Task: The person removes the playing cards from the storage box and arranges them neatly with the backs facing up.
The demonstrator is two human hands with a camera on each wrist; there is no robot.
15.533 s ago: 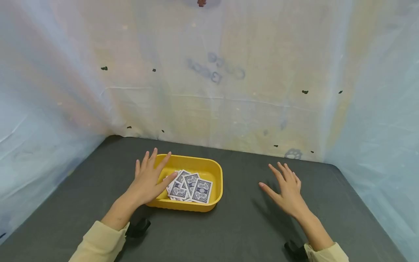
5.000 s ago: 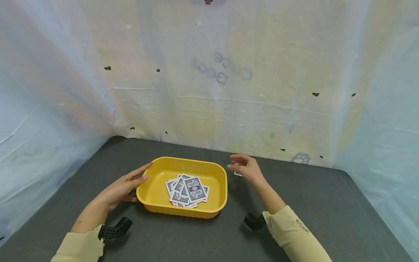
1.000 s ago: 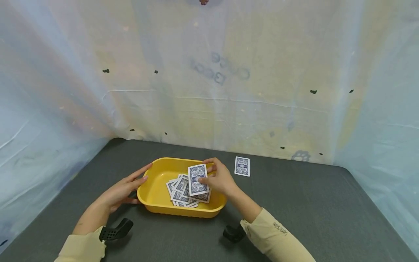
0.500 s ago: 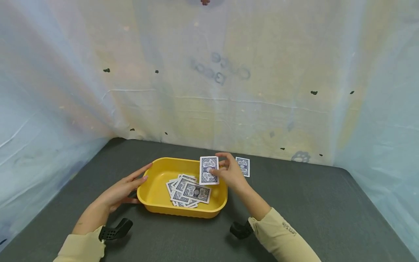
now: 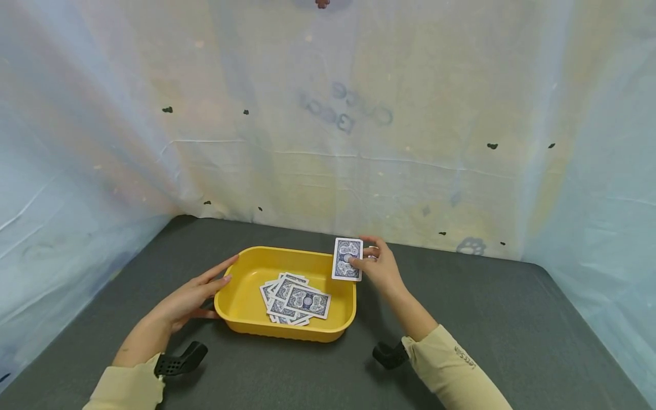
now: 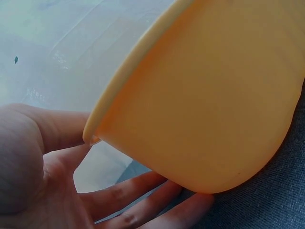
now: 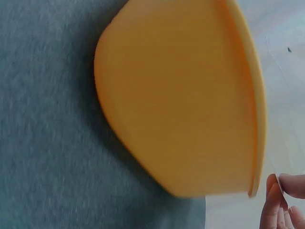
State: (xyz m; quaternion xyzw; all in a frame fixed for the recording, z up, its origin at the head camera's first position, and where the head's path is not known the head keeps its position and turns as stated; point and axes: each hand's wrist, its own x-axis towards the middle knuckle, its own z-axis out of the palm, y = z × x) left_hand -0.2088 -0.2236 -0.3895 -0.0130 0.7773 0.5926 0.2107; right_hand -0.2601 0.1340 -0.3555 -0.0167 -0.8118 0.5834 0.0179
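A yellow plastic tub sits on the dark grey table and holds a loose pile of blue-backed playing cards. My left hand rests against the tub's left wall with straight fingers; the left wrist view shows those fingers under the tub's outer wall. My right hand pinches a single blue-backed card above the tub's far right corner. In the right wrist view the tub's outer wall fills the frame and fingertips show at the lower right.
Pale plastic sheeting walls the table on the back and both sides. The grey table surface stretches to the right of the tub. Black wrist mounts sit at both cuffs.
Over the last second my right hand lifted one card out of the tub's pile and carried it right and back, past the rim. It now hides the card lying on the table. The left hand stayed put.
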